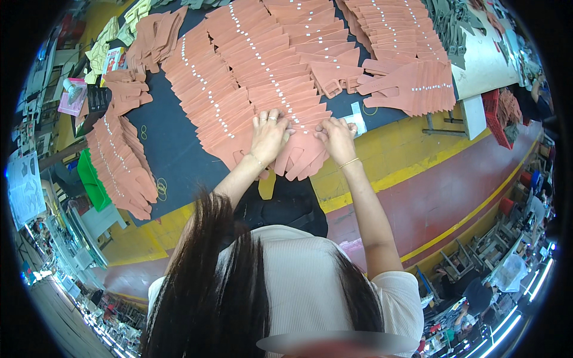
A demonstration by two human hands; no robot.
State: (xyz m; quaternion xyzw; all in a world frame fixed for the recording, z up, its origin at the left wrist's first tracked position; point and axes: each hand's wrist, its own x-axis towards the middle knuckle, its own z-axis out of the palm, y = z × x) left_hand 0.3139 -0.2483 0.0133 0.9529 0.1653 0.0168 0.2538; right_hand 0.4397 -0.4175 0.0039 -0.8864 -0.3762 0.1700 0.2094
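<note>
Salmon-coloured cut pieces (262, 77), like shoe-upper parts, lie overlapped in long rows on a dark table, each row dotted with small white stickers. My left hand (270, 136) rests on the near end of the middle row, fingers bent and closed towards the thumb. At that row's right edge, my right hand (338, 140) is closed in a pinch. Whatever either set of fingertips holds is too small or hidden to make out. Right beside my right hand lies a pale sticker sheet (358, 119). The nearest salmon pieces (301, 160) overhang the table's front edge.
More salmon pieces lie in a row at the left (122, 158) and at the right (412, 86). Rubber bands (162, 189) sit on the dark tabletop (173, 173). A green bin (92, 179) stands left, a red crate (500, 116) right.
</note>
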